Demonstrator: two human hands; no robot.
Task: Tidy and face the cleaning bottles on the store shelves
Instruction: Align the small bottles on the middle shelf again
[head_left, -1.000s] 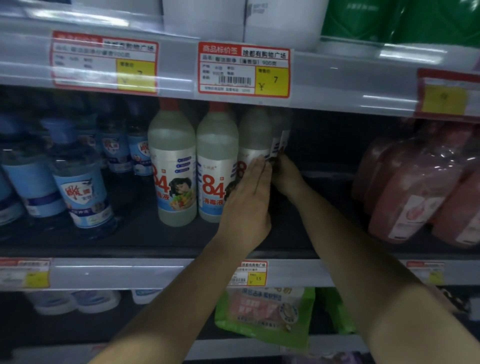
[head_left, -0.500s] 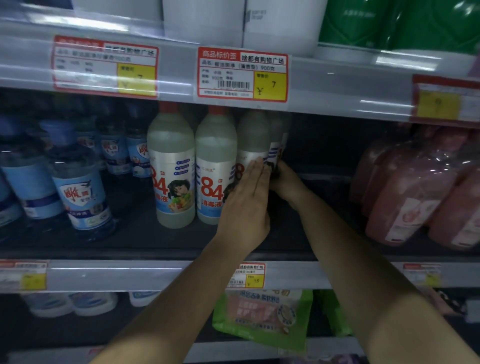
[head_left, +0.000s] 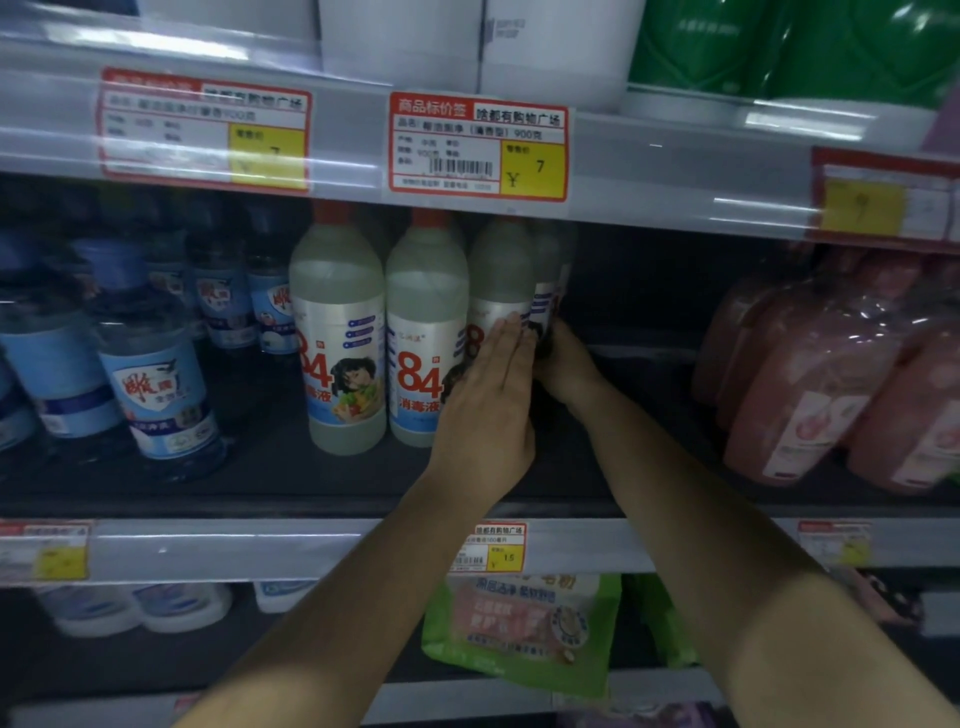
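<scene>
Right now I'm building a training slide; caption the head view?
Both hands, left hand and right hand, steady the third 84 bottle on the shelf.

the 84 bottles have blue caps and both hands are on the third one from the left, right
Not quite: the caps are red, not blue. In the head view the 84 bottles show red caps just under the upper shelf edge. The rest holds: the left hand lies flat on the third bottle and the right hand reaches around its right side.
</scene>
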